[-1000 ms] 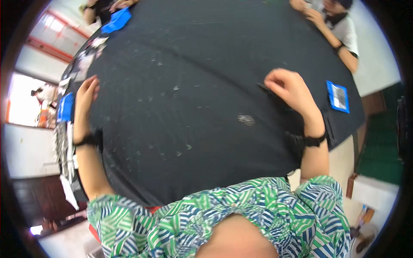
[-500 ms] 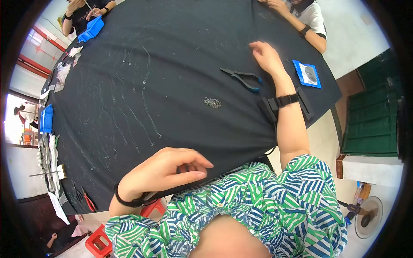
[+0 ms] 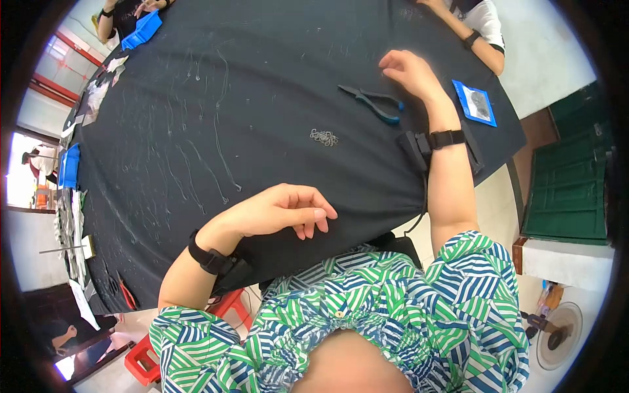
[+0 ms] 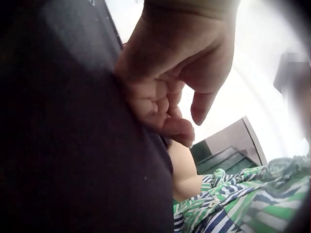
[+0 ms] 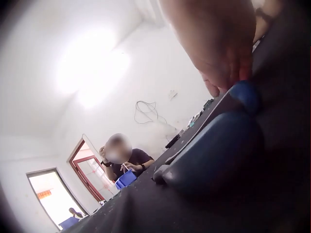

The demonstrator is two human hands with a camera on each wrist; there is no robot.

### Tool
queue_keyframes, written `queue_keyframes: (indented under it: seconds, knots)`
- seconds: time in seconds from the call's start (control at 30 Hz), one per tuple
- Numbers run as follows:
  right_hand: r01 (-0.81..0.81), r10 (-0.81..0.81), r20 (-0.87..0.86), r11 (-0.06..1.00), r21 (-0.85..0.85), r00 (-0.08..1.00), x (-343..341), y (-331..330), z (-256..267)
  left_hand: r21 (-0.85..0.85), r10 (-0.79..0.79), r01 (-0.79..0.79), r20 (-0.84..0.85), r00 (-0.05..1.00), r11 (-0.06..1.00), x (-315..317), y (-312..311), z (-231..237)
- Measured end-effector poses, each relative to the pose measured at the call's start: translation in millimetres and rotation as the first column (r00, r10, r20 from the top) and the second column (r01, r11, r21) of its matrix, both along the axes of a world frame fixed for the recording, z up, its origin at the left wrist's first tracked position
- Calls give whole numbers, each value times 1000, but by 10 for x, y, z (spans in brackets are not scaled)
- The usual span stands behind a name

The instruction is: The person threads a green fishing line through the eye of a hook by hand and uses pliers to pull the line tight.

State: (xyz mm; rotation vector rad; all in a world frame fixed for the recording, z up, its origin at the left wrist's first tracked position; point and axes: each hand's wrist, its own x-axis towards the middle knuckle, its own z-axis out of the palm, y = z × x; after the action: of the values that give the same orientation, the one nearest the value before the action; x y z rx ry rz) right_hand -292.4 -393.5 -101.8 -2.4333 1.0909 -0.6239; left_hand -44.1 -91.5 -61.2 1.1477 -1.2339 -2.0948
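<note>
My left hand (image 3: 282, 209) hovers by the table's front edge with fingers loosely bent and nothing in them. In the left wrist view, that hand (image 4: 165, 82) shows an empty palm and a gap between thumb and fingers. Farther out on the right, my right hand (image 3: 413, 75) is relaxed on the black cloth, holding nothing. Just beside it lie pliers (image 3: 377, 106) with blue-tipped handles; the handles (image 5: 214, 150) loom close in the right wrist view. Between the hands sits a small heap of wire-like metal pieces (image 3: 324, 137).
Thin clear strands (image 3: 219, 157) with tiny metal ends spread over the left half of the black-covered table (image 3: 282, 85). A blue-edged packet (image 3: 474, 103) lies right of my right forearm. Red-handled pliers (image 3: 127, 295) are at the left edge. Two people sit across the table.
My left hand has come from the table's far left to its front edge, then risen slightly. The right hand has drawn off the pliers, which now show fully. The head view has shifted.
</note>
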Motion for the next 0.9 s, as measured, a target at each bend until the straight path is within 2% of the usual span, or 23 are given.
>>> queue_keyframes:
  seconds: [0.1,0.2,0.23,0.33,0.37,0.47,0.5,0.6,0.63,0.67,0.73,0.77,0.87,0.9]
  knots:
    - [5,-6,13,999,53,1000,14,13,-46,22,24,-23,-44,999,999,38,10,-37]
    - [27,-25,-101,1000,11,995,40,92,-46,9,14,-14,-58,998,1000,43,48,-63]
    - [9,-5,-95,999,43,995,37,53,145,-17,4,-5,-68,998,1000,48,8,30]
    - [66,-61,-154,997,26,986,106,104,215,-8,-5,4,-120,993,1000,79,10,16]
    - [-13,4,-212,999,-45,977,76,-3,154,10,3,-2,-140,990,1000,95,14,8]
    - [6,-24,-249,997,-73,968,147,106,303,-18,-12,9,-148,989,1000,66,17,-11]
    - [6,-12,-195,999,-32,981,169,119,312,-31,-15,11,-138,990,999,74,21,-2]
    - [-39,38,-29,997,-67,999,173,132,242,-25,-8,4,-153,988,1000,71,37,-31]
    - [-98,52,-240,978,-186,969,175,87,278,-21,-2,-1,-148,989,1000,73,29,-19]
    - [-85,84,-15,979,-187,996,107,23,177,-18,-2,0,-145,989,1000,75,35,-8]
    - [-43,43,1,996,-75,999,101,106,306,-13,-2,0,-138,990,1000,55,37,9]
    - [-43,46,24,992,-117,999,86,88,267,-10,-1,-1,-140,990,1000,55,40,11]
    - [40,-54,86,987,156,995,165,272,382,-10,7,-9,-137,991,1000,57,40,5]
    - [28,-38,63,987,161,997,169,291,398,-10,15,-17,-134,991,1000,57,49,-2]
